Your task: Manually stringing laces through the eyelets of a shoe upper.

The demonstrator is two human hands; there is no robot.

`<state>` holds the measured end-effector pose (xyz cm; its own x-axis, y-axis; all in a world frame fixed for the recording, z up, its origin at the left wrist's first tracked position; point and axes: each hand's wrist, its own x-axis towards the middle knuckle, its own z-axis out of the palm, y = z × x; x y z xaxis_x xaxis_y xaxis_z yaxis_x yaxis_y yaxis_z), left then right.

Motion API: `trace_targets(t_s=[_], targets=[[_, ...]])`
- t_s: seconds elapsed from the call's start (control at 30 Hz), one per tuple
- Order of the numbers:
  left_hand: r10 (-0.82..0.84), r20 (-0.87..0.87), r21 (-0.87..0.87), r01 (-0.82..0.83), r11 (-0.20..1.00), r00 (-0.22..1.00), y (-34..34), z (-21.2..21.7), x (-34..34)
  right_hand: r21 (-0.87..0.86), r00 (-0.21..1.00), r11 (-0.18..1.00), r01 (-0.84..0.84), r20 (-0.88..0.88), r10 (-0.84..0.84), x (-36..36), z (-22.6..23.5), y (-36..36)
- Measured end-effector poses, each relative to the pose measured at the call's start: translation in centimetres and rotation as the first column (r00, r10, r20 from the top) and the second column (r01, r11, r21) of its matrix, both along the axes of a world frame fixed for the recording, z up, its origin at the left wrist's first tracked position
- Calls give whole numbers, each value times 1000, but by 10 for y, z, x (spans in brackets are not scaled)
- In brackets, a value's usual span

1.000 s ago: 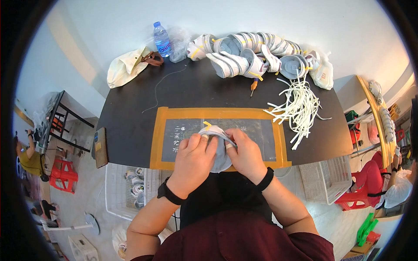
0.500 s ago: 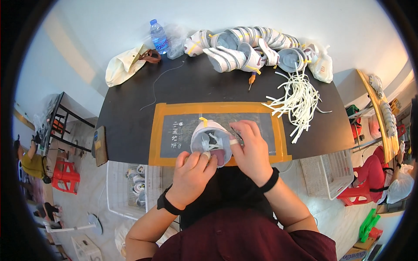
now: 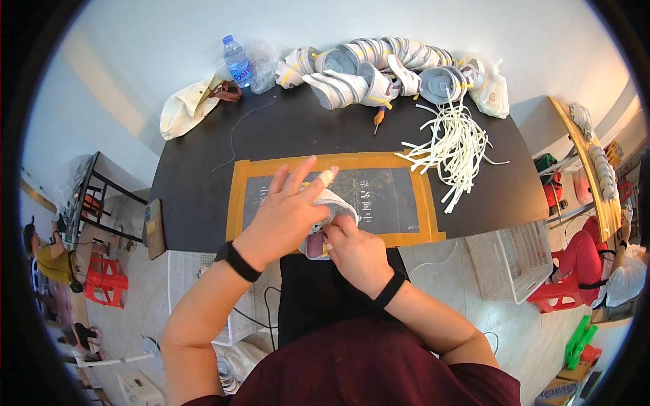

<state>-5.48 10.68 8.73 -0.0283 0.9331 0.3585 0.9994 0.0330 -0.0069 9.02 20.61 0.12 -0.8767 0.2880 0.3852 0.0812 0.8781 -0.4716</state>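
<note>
A light grey shoe upper [image 3: 336, 201] sits at the near edge of the table, partly hidden by both hands. A mauve patch [image 3: 315, 245] shows at its near end. My left hand [image 3: 281, 216] lies over its left side, fingers stretched out and apart. A fingertip on it has a pale wrap. At the upper's opening, my right hand [image 3: 359, 256] is closed, fingers pinched on its near right part. Beneath lies a dark printed sheet [image 3: 389, 196] framed by orange tape [image 3: 426, 203].
Nested shoe uppers [image 3: 369, 57] line the back, beside a bundle of white laces [image 3: 453, 155]. An orange-handled pointed tool [image 3: 379, 118], a water bottle [image 3: 237, 62] and a cream bag [image 3: 189, 108] also lie there. White crates [image 3: 511, 260] stand below; co-workers sit at both sides.
My left hand has lifted from the near rim and spread over the upper's left side. My right hand has moved down and left, nearer to me, onto the upper's opening.
</note>
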Motion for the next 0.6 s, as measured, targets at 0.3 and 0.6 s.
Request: trace_targets(t_s=[0.3, 0.6], targets=[[-83, -110, -143, 67, 987, 991, 24, -12, -11, 164, 989, 986, -16, -146, 40, 2, -5, 2], [-38, -98, -359, 0, 933, 994, 43, -3, -14, 194, 988, 979, -60, -127, 86, 4, -3, 3]])
